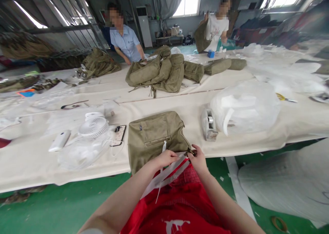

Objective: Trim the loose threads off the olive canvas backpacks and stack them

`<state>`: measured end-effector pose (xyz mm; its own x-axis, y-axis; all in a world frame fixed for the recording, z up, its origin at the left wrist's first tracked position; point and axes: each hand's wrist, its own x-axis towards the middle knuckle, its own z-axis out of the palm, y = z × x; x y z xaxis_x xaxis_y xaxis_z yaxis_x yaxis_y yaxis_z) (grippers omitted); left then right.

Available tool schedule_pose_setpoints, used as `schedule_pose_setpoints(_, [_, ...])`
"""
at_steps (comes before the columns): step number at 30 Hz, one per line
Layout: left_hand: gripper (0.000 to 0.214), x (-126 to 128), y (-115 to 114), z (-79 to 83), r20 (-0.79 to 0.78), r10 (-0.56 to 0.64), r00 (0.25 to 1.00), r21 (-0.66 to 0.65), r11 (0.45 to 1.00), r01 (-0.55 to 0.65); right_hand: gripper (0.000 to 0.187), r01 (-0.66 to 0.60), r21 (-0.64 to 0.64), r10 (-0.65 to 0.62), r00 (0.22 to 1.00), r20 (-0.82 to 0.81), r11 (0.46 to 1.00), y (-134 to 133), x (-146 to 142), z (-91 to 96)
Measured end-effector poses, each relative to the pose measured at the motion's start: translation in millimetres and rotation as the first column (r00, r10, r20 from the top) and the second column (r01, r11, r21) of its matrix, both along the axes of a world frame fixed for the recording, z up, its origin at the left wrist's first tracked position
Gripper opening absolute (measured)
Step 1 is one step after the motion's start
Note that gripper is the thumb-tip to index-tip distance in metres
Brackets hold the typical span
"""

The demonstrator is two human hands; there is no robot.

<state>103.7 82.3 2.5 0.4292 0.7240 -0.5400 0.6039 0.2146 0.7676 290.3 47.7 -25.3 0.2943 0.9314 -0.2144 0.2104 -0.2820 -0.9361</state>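
An olive-green bag (154, 136) lies at the near edge of the cloth-covered table (180, 103), hanging slightly over it. My left hand (167, 158) is closed in a pinch on a white strip (164, 175) that runs down toward my red apron. My right hand (197, 158) is closed on the bag's lower right corner, at a dark strap end. The two hands are close together, just off the table edge.
A tape dispenser (208, 125) and a heap of clear plastic bags (244, 107) sit right of the bag. A white fan (94, 126), a phone (119, 134) and a white device (59, 141) lie left. Piled olive bags (159, 72) and two people stand beyond. Scissors (285, 98) lie far right.
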Motion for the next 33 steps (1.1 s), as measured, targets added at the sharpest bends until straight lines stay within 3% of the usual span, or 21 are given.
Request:
schedule_pose_setpoints(5, [0.050,3.9,-1.9,6.0,-0.001,-0.006,1.000,0.009,1.000,0.006,0.045,0.063,0.006,-0.062,0.995,-0.083,0.998,-0.6,0.7,-4.0])
schedule_pose_setpoints(15, [0.044,12.5,-3.2,10.1,0.011,0.006,1.000,0.078,0.997,-0.007,0.044,0.029,-0.021,-0.034,0.948,-0.316,0.999,6.2,0.1,-1.7])
schedule_pose_setpoints(19, [0.042,16.5,-1.1,6.2,0.023,0.004,1.000,0.077,0.997,-0.006,0.039,-0.042,-0.004,0.039,0.954,-0.297,0.999,7.3,1.7,-2.9])
schedule_pose_setpoints(25, [0.036,22.1,1.6,4.7,0.077,-0.009,0.997,0.095,0.996,0.002,0.032,-0.122,0.088,0.129,0.988,-0.089,0.989,3.0,5.7,8.3])
schedule_pose_setpoints(29, [0.032,23.6,2.5,7.6,0.101,-0.012,0.995,0.108,0.994,0.001,0.034,-0.079,0.075,0.082,0.996,-0.038,0.994,0.6,7.7,12.9])
schedule_pose_setpoints(33, [0.037,22.0,2.2,5.4,0.082,-0.003,0.997,0.083,0.997,-0.003,0.038,0.027,0.016,-0.024,0.990,-0.139,1.000,2.9,6.0,6.6])
